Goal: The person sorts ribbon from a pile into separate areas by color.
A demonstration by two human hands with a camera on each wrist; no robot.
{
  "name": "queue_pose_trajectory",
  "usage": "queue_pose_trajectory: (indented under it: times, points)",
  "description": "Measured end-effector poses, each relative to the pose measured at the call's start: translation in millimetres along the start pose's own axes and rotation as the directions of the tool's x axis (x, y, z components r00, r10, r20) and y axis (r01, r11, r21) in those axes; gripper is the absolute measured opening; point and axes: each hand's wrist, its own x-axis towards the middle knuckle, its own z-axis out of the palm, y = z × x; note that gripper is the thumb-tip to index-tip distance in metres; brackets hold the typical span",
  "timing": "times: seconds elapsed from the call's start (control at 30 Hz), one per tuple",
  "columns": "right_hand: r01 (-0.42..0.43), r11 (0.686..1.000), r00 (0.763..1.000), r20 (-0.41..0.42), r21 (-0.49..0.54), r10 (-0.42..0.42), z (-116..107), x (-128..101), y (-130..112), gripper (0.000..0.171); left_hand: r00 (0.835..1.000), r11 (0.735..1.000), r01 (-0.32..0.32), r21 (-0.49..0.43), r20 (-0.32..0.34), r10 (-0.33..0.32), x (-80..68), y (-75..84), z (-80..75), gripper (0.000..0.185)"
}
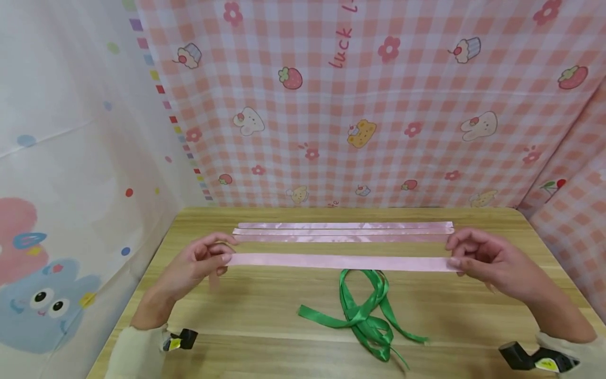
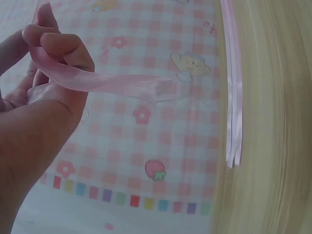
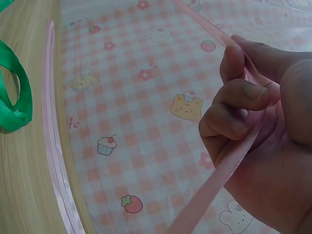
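Note:
A pink satin ribbon (image 1: 338,261) is stretched level across the head view. My left hand (image 1: 201,261) pinches it at its left side between thumb and fingers; in the left wrist view a tail of the ribbon (image 2: 109,83) hangs out past the fingers. At the other side my right hand (image 1: 492,260) pinches it, and a length of ribbon (image 3: 214,187) runs out below the curled fingers in the right wrist view. Behind it, pink ribbon strips (image 1: 341,232) lie side by side on the table. Nearer me lies a loosely looped green ribbon (image 1: 362,316).
The wooden table (image 1: 251,347) ends at a pink checked cloth (image 1: 322,152) hanging along its back. A white printed cloth (image 1: 85,173) hangs at the left, and more checked cloth (image 1: 577,221) at the right. Each wrist carries a small black camera (image 1: 539,358).

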Motion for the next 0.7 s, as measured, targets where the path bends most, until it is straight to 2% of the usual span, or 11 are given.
queue_pose_trajectory:
  times: [0.1, 0.23, 0.33, 0.47, 0.63, 0.7]
  points:
    - [-0.019, 0.999, 1.0, -0.019, -0.042, 0.018, -4.1, -3.6, -0.8, 0.041, 0.998, 0.998, 0.044, 0.052, -0.038, -0.042, -2.1, -2.6, -4.2, 0.023]
    - [0.031, 0.999, 0.999, -0.007, 0.031, -0.031, -11.8, -7.7, 6.2, 0.042, 0.988, 0.983, 0.125, 0.133, -0.103, -0.112, -3.5, -6.7, -9.4, 0.024]
    - [0.054, 0.994, 0.998, 0.006, 0.091, -0.055, -17.8, -10.7, 12.9, 0.042, 0.987, 0.982, 0.135, 0.135, -0.11, -0.121, -5.3, -9.9, -14.3, 0.025]
    - [0.021, 0.997, 1.0, 0.005, 0.072, -0.022, -23.0, -14.9, 15.8, 0.042, 0.986, 0.986, 0.131, 0.105, -0.115, -0.119, -9.9, -14.3, -21.6, 0.023]
    - [-0.008, 0.999, 1.0, 0.013, 0.042, 0.007, -26.7, -18.1, 15.1, 0.04, 0.971, 0.982, 0.164, 0.095, -0.189, -0.144, -15.0, -20.5, -28.7, 0.021]
    - [-0.021, 0.999, 1.0, 0.009, 0.026, 0.021, -28.1, -19.3, 15.2, 0.038, 0.969, 0.983, 0.166, 0.082, -0.2, -0.147, -15.9, -23.7, -30.8, 0.02]
